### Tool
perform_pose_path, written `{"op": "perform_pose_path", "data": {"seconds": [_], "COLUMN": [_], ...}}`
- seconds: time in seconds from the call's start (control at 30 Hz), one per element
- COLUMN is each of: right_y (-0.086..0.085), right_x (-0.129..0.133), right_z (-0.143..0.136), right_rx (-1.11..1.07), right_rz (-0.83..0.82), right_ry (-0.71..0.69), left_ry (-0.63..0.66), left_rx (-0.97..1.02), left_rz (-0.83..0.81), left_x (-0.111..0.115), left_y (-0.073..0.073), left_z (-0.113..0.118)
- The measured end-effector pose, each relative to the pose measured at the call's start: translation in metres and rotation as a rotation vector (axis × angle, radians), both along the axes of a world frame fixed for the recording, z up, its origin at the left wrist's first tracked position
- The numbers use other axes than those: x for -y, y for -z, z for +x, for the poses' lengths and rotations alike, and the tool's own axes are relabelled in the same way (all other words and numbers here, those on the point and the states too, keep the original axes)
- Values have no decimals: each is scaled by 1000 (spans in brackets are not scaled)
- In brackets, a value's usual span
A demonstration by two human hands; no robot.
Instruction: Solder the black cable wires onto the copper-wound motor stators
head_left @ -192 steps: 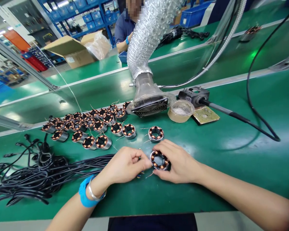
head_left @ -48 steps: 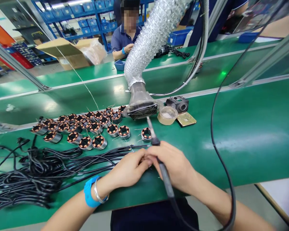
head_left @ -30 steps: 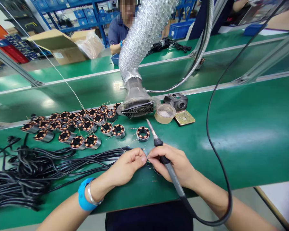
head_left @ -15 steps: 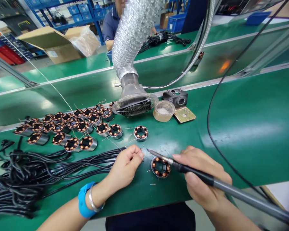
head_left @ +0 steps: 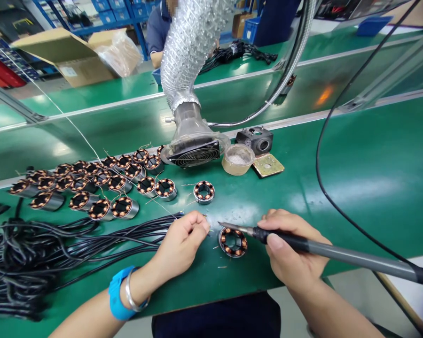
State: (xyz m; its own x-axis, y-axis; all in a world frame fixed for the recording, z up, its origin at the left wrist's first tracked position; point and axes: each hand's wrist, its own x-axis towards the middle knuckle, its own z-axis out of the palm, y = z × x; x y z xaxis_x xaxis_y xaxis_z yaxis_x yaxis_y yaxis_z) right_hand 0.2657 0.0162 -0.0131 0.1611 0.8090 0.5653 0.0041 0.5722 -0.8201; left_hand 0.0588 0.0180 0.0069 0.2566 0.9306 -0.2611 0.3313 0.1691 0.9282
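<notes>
My right hand [head_left: 296, 249] is closed round a soldering iron [head_left: 310, 244], whose tip points left, just above a copper-wound stator [head_left: 233, 242] on the green bench. Left of that stator, my left hand [head_left: 183, 241] is closed in a pinch. A thin wire and the ends of black cables [head_left: 127, 239] show beside its fingers; what exactly it pinches is hidden. Another stator [head_left: 204, 192] stands farther back, with thin leads pointing left. Several more stators [head_left: 123, 207] are grouped at the left.
A fume extractor [head_left: 197, 152] hangs over the bench behind my hands. Near it are a round tub [head_left: 238, 159], a black holder [head_left: 255, 140] and a sponge tray [head_left: 268, 165]. The iron's black cord hangs at the right. A person [head_left: 157, 33] is across the bench.
The soldering iron lies at a flatter angle, its tip slightly right and lower. My left hand stays closed in nearly the same place. The whole view has shifted slightly.
</notes>
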Motion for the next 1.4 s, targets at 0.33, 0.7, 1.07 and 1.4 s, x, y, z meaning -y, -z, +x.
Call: {"op": "perform_pose_path", "data": {"seconds": [0.33, 0.7, 1.07, 1.4], "right_y": [0, 2, -18, -16], "right_x": [1, 0, 4, 6], "right_z": [0, -1, -9, -7], "right_rx": [18, 104, 231, 278], "right_rz": [-10, 28, 190, 310], "right_ry": [12, 10, -48, -42], "left_ry": [1, 3, 12, 25], "left_rx": [-4, -35, -34, -49], "left_rz": [-7, 10, 20, 19], "left_x": [1, 1, 1, 1], "left_y": [0, 3, 2, 1], "left_z": [0, 1, 2, 2]}}
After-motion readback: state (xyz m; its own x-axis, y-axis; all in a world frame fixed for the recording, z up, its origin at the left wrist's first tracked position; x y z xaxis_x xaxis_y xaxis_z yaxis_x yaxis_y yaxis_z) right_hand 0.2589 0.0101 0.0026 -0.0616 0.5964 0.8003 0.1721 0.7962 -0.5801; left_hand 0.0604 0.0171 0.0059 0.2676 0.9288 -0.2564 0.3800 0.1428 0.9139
